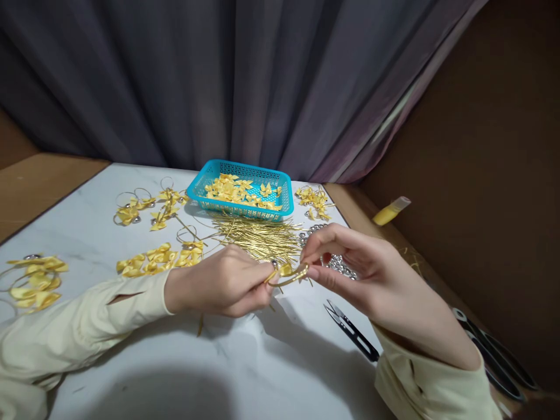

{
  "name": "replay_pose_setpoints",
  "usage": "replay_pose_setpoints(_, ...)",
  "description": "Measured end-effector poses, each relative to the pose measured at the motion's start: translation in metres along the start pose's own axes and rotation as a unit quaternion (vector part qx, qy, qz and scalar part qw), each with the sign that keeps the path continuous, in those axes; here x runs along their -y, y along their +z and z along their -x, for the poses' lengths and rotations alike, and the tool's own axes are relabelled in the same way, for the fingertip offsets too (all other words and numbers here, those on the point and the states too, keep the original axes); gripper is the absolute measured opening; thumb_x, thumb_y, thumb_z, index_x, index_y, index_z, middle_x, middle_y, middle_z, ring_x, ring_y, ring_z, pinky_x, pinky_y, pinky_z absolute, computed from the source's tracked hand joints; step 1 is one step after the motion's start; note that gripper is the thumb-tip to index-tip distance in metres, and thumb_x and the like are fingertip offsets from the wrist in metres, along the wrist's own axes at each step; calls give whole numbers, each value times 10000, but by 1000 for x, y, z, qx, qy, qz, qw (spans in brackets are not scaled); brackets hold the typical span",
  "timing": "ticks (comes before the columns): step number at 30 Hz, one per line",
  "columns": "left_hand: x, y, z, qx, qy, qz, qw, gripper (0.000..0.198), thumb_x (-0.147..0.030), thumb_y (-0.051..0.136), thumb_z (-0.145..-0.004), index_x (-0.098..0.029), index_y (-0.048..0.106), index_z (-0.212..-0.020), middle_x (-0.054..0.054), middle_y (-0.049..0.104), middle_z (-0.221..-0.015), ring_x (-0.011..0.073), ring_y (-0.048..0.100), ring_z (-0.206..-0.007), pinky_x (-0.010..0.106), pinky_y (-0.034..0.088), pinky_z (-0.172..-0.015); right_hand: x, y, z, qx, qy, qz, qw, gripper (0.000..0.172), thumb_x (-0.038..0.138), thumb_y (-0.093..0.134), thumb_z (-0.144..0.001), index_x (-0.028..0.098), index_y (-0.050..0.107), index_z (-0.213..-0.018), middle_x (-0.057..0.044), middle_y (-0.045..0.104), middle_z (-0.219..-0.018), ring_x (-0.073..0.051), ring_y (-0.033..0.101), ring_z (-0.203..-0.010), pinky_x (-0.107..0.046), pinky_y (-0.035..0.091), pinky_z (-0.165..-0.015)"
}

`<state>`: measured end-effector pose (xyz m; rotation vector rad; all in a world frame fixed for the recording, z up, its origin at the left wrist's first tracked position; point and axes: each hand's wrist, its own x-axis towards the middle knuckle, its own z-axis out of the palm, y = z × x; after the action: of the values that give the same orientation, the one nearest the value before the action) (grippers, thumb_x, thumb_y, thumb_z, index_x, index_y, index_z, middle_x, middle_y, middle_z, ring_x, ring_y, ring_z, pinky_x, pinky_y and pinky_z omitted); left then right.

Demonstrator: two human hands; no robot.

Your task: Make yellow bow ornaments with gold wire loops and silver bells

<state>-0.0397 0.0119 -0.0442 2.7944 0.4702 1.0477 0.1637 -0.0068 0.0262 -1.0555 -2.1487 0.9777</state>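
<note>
My left hand (227, 280) is closed, pinching a small yellow ribbon bow (286, 269) with a silver bell (275, 264) beside the thumb. A bent gold twist tie (289, 281) runs from that pinch across to my right hand (354, 262), whose thumb and index finger are closed on its other end. Both hands are raised over the white tabletop. Just behind them lies a pile of gold twist ties (258, 233). Silver bells (339, 265) are heaped behind my right hand, partly hidden by it.
A blue basket (240, 209) holding yellow bows stands at the back. Finished-looking bows with wire loops (164, 210) lie in groups on the left. Black thread snips (352, 332) lie near my right wrist, larger scissors (494, 356) and a yellow tube (391, 211) farther right.
</note>
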Motion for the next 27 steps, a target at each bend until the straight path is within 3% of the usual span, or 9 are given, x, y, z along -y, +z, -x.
replay_pose_setpoints(5,0,-1,0,18,-18,41,999,236,-117,371,-844,-199,380,-622,-68,368,-460,98,325,-390,269,239,-409,2,-3,3,8,-30,56,998,45,138,539,-850,156,576,-832,-11,609,-795,-103,551,-727,-221,432,-629)
replay_pose_setpoints(12,1,-2,0,42,-46,103,993,260,-142,367,-870,-198,353,-616,-77,278,-490,83,302,-393,244,244,-408,-2,-10,1,38,-36,25,998,67,152,522,-860,164,586,-845,-26,624,-822,-121,579,-763,-237,460,-686)
replay_pose_setpoints(17,1,1,0,52,-48,125,990,272,-130,377,-866,-203,307,-614,-73,197,-537,85,254,-410,253,218,-419,-3,-4,-2,55,-82,51,994,184,49,453,-858,141,611,-833,-43,629,-830,-127,580,-790,-252,457,-719)
replay_pose_setpoints(21,1,1,2,60,-62,147,985,258,-130,382,-859,-203,311,-622,-73,203,-539,87,253,-415,249,218,-422,1,1,-1,50,-95,90,990,233,-2,433,-838,123,629,-853,-59,624,-856,-134,568,-818,-262,453,-741)
replay_pose_setpoints(27,0,-3,0,69,-81,181,978,223,-114,361,-842,-186,397,-634,-70,311,-511,80,315,-424,208,269,-426,2,3,2,5,-96,73,993,175,23,489,-836,124,630,-860,-47,631,-870,-114,577,-821,-229,458,-729)
